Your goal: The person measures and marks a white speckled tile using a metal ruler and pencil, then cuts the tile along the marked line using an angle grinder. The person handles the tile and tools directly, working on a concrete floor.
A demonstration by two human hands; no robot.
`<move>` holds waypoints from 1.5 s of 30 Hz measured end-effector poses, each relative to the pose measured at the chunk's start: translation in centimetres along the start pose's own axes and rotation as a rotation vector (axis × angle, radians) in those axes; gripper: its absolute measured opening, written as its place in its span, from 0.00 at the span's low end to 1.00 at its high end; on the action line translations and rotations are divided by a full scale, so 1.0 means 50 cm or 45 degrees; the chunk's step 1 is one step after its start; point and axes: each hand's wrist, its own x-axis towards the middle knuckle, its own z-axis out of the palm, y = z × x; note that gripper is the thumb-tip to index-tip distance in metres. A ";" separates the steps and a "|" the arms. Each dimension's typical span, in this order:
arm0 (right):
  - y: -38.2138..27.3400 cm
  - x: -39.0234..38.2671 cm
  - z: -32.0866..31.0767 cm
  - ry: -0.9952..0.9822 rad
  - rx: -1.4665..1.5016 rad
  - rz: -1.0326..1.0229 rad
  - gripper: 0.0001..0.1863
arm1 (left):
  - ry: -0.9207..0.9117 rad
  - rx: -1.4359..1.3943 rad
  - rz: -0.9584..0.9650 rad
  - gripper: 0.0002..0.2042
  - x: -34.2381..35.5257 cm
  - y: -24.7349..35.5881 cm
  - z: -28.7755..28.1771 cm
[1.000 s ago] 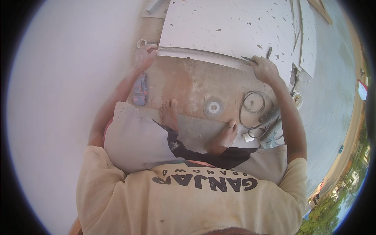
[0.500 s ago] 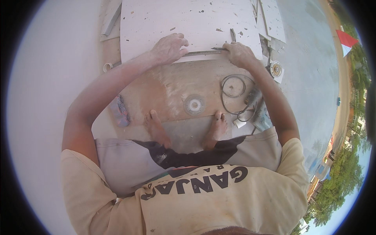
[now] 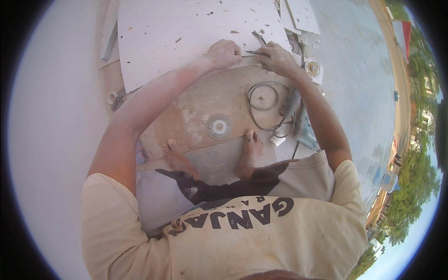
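Note:
My left hand [image 3: 223, 55] is curled at the near edge of a speckled white board [image 3: 172, 23]; whatever its fingers grip there is hidden. Just right of it, my right hand [image 3: 277, 60] is closed around a dark pencil-like marker [image 3: 254, 53] pointing left over the board's edge. Another slim dark tool [image 3: 257, 37] lies on the board beyond that hand. Below the board, on a dusty brown sheet [image 3: 182, 116], are a round disc [image 3: 218, 126] and a looped black cable [image 3: 252, 107] leading to a power tool [image 3: 304, 129] beside my right forearm.
White offcuts [image 3: 302, 16] lie at the right of the board, a metal strip [image 3: 109, 42] at its left. A disc tool [image 3: 311, 67] sits right of my hand, a pipe piece [image 3: 112, 98] at left. A pale wall or surface fills the left side; road, flag and trees show at far right.
My left hand has moved right from the far end of the measuring strip, which is now mostly hidden, to beside my right hand, its fingers now curled. The view has shifted.

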 end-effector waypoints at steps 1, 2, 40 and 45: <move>0.003 -0.002 0.003 0.033 0.021 -0.006 0.19 | -0.011 -0.023 0.015 0.14 0.007 0.001 0.000; 0.008 -0.004 0.009 0.066 0.041 -0.011 0.18 | -0.021 -0.047 0.031 0.14 0.014 0.003 0.000; -0.009 -0.121 0.058 0.115 1.562 -0.002 0.15 | -0.258 -0.043 -0.035 0.12 0.097 0.043 -0.014; -0.019 -0.101 0.074 0.287 1.410 0.020 0.17 | -0.275 -0.047 -0.034 0.12 0.096 0.039 -0.014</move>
